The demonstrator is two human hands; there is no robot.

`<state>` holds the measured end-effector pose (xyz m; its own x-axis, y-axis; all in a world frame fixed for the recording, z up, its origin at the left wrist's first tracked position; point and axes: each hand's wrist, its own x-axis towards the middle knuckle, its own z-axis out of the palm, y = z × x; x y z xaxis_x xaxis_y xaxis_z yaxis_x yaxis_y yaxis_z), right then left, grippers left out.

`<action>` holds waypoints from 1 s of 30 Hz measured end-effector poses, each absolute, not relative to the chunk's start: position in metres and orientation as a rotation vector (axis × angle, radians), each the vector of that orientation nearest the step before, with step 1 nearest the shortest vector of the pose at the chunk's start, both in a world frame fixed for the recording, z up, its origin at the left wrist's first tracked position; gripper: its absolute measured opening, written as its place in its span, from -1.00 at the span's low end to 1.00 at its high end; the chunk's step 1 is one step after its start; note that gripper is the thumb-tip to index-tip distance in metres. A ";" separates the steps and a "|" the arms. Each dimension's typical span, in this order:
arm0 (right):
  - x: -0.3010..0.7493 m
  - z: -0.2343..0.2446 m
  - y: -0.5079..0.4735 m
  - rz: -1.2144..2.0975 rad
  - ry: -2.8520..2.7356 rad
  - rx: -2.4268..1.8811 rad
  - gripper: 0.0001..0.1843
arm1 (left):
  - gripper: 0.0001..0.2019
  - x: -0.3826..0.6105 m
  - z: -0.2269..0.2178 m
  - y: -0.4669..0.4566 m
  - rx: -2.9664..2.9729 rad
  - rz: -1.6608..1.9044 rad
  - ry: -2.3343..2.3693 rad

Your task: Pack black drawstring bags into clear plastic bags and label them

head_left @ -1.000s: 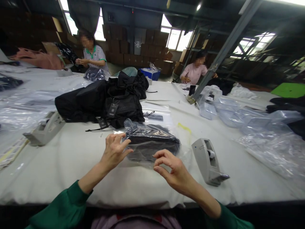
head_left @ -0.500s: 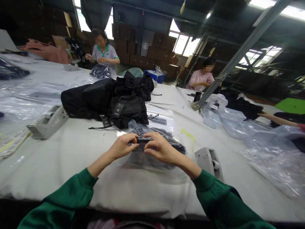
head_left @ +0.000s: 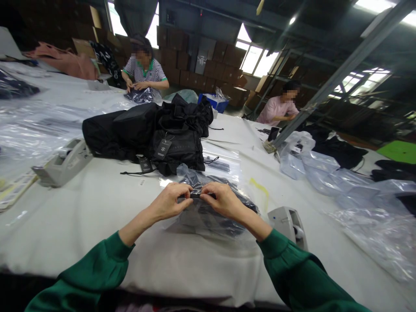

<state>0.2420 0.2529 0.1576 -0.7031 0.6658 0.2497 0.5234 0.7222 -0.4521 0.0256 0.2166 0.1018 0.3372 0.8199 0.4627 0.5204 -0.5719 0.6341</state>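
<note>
A clear plastic bag with a folded black garment (head_left: 208,212) inside lies on the white table (head_left: 97,216) right in front of me. My left hand (head_left: 170,201) and my right hand (head_left: 221,200) are both closed, pinching the top of the bag side by side, fingertips almost touching. Both arms wear green sleeves. A grey tape dispenser (head_left: 289,223) stands just right of my right hand.
A pile of black garments with hang tags (head_left: 146,132) lies beyond the bag. Another tape dispenser (head_left: 61,162) sits at the left. Loose clear bags (head_left: 341,182) spread over the right. Two people (head_left: 144,71) (head_left: 279,108) work at the far edge near a slanted steel post (head_left: 325,82).
A second ago my hands hovered apart above the bag, fingers loose. They came together onto its top and now pinch it. The view has shifted slightly.
</note>
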 end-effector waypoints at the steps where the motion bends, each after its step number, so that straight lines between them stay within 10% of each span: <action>1: 0.242 0.157 0.253 0.484 -2.527 -0.924 -0.90 | -0.90 0.027 0.103 0.216 2.251 1.099 1.188; 18: 0.251 0.131 0.256 0.154 -2.467 -0.722 -0.78 | -0.73 0.039 0.097 0.218 2.261 1.123 1.352; 30: 0.240 0.137 0.293 1.069 -2.161 -1.480 -0.80 | -0.51 0.041 0.086 0.235 2.183 1.037 1.331</action>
<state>0.2396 0.2927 0.1370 -0.4174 0.8960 -0.1512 0.6637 0.1870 -0.7243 0.0405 0.2355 0.0858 0.2791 0.8762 0.3930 0.5954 -0.4790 0.6450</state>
